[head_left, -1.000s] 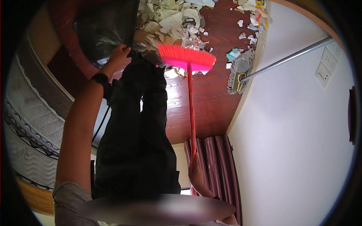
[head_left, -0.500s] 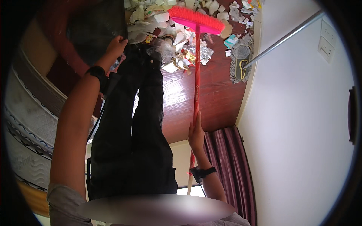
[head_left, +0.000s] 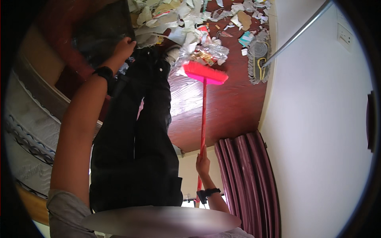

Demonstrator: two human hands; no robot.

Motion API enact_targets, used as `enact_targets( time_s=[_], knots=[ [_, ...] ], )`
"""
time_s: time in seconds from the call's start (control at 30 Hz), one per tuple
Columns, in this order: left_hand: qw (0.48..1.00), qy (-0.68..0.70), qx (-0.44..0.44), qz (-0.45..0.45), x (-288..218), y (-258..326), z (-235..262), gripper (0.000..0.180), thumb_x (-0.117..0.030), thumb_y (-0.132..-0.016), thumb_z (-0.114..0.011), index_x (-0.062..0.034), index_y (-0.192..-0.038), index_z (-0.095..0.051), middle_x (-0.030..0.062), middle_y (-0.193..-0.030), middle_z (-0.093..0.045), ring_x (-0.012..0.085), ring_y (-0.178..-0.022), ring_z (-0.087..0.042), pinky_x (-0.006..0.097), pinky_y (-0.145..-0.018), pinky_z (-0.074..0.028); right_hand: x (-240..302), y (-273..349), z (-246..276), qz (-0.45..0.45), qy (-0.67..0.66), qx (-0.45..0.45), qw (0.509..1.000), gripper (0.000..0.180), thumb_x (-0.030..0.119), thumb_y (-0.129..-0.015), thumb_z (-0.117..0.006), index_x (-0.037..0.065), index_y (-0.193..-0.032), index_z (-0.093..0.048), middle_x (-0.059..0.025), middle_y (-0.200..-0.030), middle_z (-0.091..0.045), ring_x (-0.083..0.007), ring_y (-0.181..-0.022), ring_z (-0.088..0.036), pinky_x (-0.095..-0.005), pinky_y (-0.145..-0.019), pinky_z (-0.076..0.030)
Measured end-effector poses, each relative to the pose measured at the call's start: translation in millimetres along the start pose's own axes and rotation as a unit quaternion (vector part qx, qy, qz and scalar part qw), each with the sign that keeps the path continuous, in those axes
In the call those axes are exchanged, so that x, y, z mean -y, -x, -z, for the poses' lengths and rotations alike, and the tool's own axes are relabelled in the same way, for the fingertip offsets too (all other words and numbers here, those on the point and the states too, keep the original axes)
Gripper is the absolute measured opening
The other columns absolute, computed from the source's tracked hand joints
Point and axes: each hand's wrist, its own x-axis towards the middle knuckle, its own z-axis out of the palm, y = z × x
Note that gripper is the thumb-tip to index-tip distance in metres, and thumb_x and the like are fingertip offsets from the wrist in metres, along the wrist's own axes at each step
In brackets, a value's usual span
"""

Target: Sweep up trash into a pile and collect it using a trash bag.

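On the dark wood floor (head_left: 234, 107), ahead of the person's legs, a pink broom (head_left: 204, 75) stands with its head down against the near edge of a litter pile (head_left: 178, 23). The right hand (head_left: 203, 163) is closed round the red handle (head_left: 203, 119) near its upper end, a dark band on that wrist. From this grip the handle runs straight away from the body, almost vertical in the view, to the head at its far end. The head's long axis lies crosswise to the handle, tilted slightly down to the right, bristles toward the paper and foil scraps. The pile lies beyond and left of the head, touching it on the left.

The left hand (head_left: 124, 47) is extended further out and grips the rim of a black bag (head_left: 99, 35), fingers wrapped over its edge; the bag sits just left of the pile. This hand is the nearer to the litter; the right hand is well apart from it, at the handle's length. A mop (head_left: 258, 55) leans on the wall (head_left: 317, 131) to the right, near a maroon curtain (head_left: 246, 174).
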Motion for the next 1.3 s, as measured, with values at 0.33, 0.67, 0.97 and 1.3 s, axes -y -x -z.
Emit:
enact_targets(
  time_s=[0.33,0.67,0.97,1.3],
  knots=[
    [0.998,0.062,-0.028,0.005,14.6,-17.2,-8.8,0.045,-0.035,-0.086,-0.059,0.0015,-0.113,-0.056,0.0144,-0.104,-0.063,0.0273,-0.097,-0.06,0.035,-0.082,-0.045,23.8,-61.2,21.6,0.106,-0.012,-0.102,0.989,0.061,0.008,-0.09,-0.048,0.011,-0.145,-0.023,-0.0276,-0.102,-0.06,-0.0425,-0.083,-0.061,-0.0455,-0.065,-0.048],
    [0.988,0.098,-0.081,0.089,20.4,-16.5,-3.4,0.045,-0.032,-0.085,-0.06,-0.0002,-0.117,-0.055,0.0147,-0.112,-0.061,0.0283,-0.105,-0.058,0.035,-0.086,-0.044,93.8,-130.0,85.5,0.12,-0.195,-0.149,0.962,0.054,0.011,-0.093,-0.048,0.009,-0.143,-0.027,-0.0104,-0.069,-0.055,-0.0177,-0.049,-0.052,-0.0299,-0.046,-0.044],
    [0.948,0.294,-0.063,0.107,0.5,-5.0,-17.8,0.037,-0.027,-0.085,-0.062,0.0013,-0.108,-0.057,0.0082,-0.092,-0.063,0.0189,-0.082,-0.059,0.033,-0.074,-0.046,146.3,-200.6,114.7,0.085,-0.118,-0.171,0.974,0.06,0.011,-0.093,-0.045,0.006,-0.145,-0.015,-0.0215,-0.089,-0.058,-0.0294,-0.059,-0.058,-0.0397,-0.052,-0.048],
    [0.901,0.418,-0.018,0.114,21.1,-6.4,-10.4,0.044,-0.021,-0.088,-0.059,0.0049,-0.121,-0.046,0.012,-0.111,-0.053,0.0189,-0.087,-0.058,0.03,-0.073,-0.053,140.5,-32.3,52.7,0.313,-0.053,-0.02,0.948,0.062,0.008,-0.092,-0.046,0.004,-0.145,-0.014,-0.0299,-0.092,-0.059,-0.0398,-0.075,-0.063,-0.0429,-0.062,-0.048]
  ],
)
